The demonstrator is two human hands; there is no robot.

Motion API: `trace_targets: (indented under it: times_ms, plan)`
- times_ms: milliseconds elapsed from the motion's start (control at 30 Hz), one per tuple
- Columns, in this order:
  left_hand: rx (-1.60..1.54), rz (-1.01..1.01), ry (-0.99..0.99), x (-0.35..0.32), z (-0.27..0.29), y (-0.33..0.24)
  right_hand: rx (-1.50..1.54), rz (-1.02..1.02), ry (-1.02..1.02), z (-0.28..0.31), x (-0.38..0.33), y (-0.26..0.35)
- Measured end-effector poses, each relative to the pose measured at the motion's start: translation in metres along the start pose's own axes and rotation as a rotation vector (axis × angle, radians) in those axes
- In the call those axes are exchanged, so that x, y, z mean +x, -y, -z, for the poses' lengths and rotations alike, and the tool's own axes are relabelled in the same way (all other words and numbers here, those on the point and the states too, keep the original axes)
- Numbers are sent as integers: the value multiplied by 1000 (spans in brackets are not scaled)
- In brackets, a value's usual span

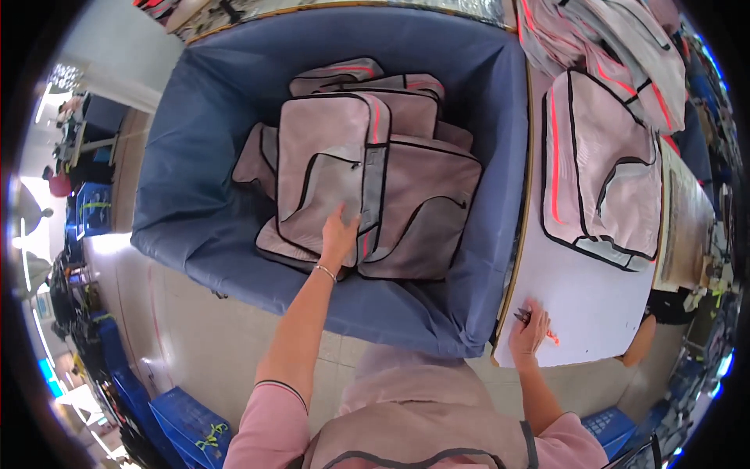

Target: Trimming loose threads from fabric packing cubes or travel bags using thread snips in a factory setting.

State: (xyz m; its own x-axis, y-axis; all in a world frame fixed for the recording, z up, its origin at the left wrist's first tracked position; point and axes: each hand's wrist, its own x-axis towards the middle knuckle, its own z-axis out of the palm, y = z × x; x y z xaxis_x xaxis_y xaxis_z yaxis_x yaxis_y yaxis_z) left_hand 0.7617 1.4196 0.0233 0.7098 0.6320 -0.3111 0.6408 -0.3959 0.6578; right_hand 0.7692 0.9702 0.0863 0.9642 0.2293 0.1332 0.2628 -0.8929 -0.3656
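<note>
My left hand point(338, 237) reaches into a blue fabric-lined bin, its fingers apart and touching the lower part of a pinkish-grey bag panel point(324, 129). That panel has black piping, a curved pocket edge and a bright coral stripe, and it lies on top of a loose pile. Under it, to the right, lies a similar bag piece point(426, 184). My right hand point(530, 334) rests on the white tabletop at the right, its fingers closed round small dark-tipped snips point(523, 315). A bit of orange shows beside that palm.
The blue bin point(203, 102) has high, soft walls. On the white table point(562, 305) to its right lie another bag piece point(601, 168) and a heap of similar pieces point(617, 55). Blue boxes point(187, 426) stand on the floor at the lower left.
</note>
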Motion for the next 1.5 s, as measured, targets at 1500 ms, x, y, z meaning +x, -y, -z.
trace_targets:
  times_ms: [1500]
  plan:
    - [-644, -1493, 462, -49, 45, -217, 1609, -710, -870, 123, -165, 116]
